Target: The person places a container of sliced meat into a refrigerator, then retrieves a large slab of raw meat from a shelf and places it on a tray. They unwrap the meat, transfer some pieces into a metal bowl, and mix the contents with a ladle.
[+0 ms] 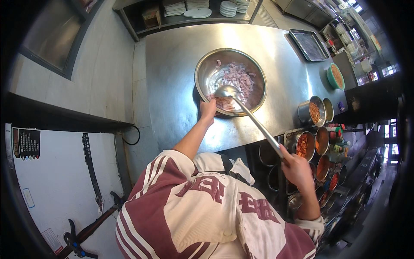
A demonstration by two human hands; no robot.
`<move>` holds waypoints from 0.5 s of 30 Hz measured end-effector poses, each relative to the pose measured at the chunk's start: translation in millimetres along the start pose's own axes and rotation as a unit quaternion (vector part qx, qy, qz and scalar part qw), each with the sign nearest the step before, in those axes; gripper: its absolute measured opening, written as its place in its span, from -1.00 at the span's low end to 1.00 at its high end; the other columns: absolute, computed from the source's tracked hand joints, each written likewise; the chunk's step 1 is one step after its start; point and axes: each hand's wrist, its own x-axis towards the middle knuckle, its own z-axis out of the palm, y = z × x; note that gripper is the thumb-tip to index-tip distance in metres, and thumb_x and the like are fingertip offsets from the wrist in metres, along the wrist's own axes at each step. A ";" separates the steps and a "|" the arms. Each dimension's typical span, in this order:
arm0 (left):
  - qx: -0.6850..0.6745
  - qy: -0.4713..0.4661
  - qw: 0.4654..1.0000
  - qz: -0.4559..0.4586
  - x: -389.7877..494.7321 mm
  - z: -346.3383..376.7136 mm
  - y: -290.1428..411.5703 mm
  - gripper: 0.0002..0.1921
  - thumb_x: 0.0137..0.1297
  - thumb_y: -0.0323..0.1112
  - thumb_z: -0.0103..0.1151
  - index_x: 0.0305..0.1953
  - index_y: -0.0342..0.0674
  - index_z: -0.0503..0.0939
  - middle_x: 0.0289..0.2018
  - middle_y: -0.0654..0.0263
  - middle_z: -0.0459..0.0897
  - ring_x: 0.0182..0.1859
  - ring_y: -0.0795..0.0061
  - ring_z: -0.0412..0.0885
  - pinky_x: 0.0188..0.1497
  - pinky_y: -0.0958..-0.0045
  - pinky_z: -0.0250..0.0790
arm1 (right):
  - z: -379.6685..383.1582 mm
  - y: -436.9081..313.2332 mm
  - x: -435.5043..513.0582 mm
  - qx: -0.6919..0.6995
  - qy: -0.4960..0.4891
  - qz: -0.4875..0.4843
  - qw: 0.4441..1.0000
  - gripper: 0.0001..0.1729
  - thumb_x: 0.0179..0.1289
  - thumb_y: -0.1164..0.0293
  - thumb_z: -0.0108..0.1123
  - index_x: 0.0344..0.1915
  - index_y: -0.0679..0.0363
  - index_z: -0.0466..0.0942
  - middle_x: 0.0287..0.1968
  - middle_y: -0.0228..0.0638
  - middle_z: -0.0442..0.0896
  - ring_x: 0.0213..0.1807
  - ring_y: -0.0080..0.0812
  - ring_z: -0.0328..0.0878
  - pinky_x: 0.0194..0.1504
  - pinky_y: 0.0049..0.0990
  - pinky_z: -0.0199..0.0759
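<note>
A wide stainless steel bowl (pixel 207 68) stands on the metal worktable before me, with chopped pale pink raw meat (pixel 237 76) inside. My left hand (pixel 208 111) grips the bowl's near left rim. In my right hand (pixel 297 170) is the end of the long handle of a metal ladle (pixel 258 124). The ladle's head lies inside the bowl, over the near part of the meat, its rounded underside facing up. Some meat near the left rim is partly hidden by the ladle.
The steel worktable (pixel 171 81) bears a metal tray (pixel 309 45), a green bowl of brown crumbly food (pixel 336 76) and a metal pot of chopped food (pixel 313 112) on the right. Several seasoning containers (pixel 305 145) stand near my right arm. Stacked plates (pixel 228 8) sit on a shelf beyond.
</note>
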 end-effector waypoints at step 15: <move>-0.003 -0.040 0.999 0.018 -9.6 -4.5 9.5 -0.46 0.15 -0.44 0.14 0.20 -0.43 0.38 0.01 -0.05 0.60 -0.06 0.13 0.68 -0.19 0.17 0.65 | -30.6 29.2 68.6 0.076 0.038 0.085 0.993 -0.29 0.17 0.45 0.23 0.38 0.10 0.38 -0.33 0.24 0.61 -0.27 0.19 0.62 -0.18 -0.16 0.51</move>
